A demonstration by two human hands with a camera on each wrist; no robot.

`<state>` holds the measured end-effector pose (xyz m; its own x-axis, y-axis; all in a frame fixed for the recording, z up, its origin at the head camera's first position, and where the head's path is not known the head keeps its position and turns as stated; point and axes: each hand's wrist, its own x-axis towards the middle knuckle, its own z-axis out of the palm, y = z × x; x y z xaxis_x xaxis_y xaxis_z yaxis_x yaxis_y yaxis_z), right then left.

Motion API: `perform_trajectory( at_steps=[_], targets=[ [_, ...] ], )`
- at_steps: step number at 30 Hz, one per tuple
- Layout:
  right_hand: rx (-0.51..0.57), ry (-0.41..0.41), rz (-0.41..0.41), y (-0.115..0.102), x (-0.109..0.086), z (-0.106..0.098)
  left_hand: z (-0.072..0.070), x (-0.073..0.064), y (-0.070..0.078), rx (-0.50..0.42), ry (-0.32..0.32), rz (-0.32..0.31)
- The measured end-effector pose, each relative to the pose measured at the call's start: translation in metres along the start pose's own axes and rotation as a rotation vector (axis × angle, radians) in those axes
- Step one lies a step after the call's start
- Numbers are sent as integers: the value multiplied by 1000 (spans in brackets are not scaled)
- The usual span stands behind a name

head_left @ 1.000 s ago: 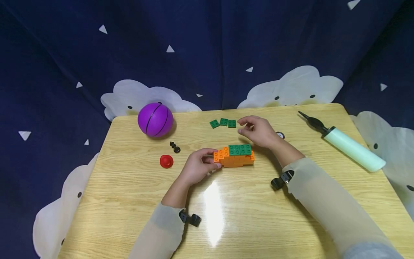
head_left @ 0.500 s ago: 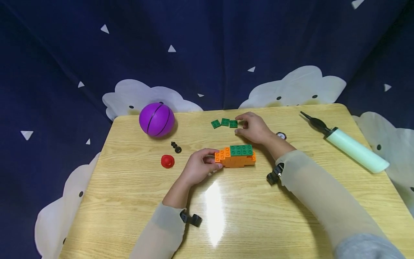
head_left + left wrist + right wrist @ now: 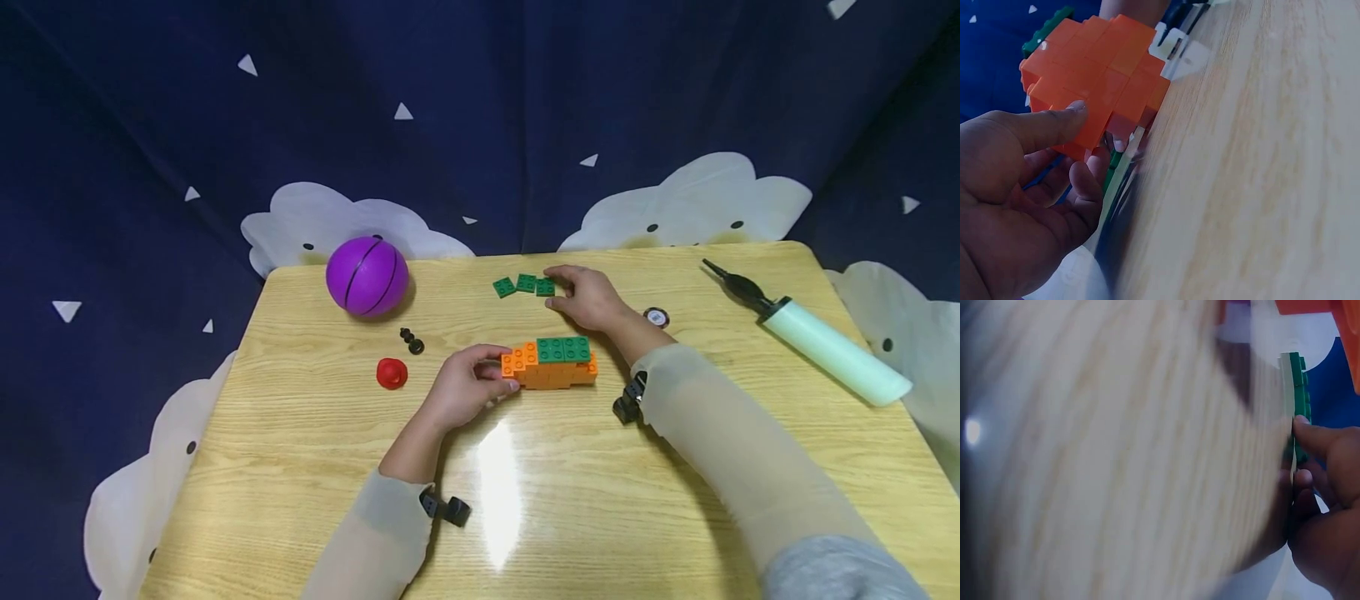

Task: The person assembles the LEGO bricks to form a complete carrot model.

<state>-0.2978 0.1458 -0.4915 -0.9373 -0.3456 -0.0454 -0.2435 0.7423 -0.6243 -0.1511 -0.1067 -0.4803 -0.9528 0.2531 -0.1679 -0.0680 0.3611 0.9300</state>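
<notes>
An orange building-block model [image 3: 551, 377] with two green bricks [image 3: 564, 349] on top is gripped at its left end by my left hand [image 3: 461, 387]. The left wrist view shows the thumb across the stepped orange face [image 3: 1094, 81], the other fingers curled behind it. At the back of the table, three flat green bricks lie in a row: the left one [image 3: 504, 287], the middle one [image 3: 527, 283] and the right one [image 3: 545, 288]. My right hand [image 3: 592, 300] pinches the right one between thumb and forefinger. The green row [image 3: 1299, 384] shows edge-on in the right wrist view.
A purple ball [image 3: 367, 277] stands at the back left, near a black chess pawn-like piece [image 3: 412, 342] and a small red hat-shaped piece [image 3: 392, 373]. A round black-and-white disc [image 3: 657, 317] lies right of my right wrist. A pale green hand pump [image 3: 832, 350] lies on the right.
My right hand has moved a little left, onto the rightmost loose green brick. The left hand still holds the orange model in place. The whole head view has shifted slightly.
</notes>
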Motion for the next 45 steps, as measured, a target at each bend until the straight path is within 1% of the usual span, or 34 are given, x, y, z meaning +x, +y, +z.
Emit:
perform_trajectory(
  at_steps=[9,15,21,27,33,45],
  targets=[
    [-5,32,21,-1,-2,1,1,0,-1,0,-4,11],
    [10,17,27,-2,-9,-1,1,0,-1,-12,-12,12],
    [30,-15,-14,-7,-19,-6,0,0,0,-12,-8,14],
    [51,18,-23,-11,-27,-11,1,0,0,-13,-8,5],
    [83,41,-87,-17,-37,-20,1,-1,0,-9,-9,-7],
    [139,16,-151,-36,-58,-36,1,-1,2,4,-4,-22]
  ],
)
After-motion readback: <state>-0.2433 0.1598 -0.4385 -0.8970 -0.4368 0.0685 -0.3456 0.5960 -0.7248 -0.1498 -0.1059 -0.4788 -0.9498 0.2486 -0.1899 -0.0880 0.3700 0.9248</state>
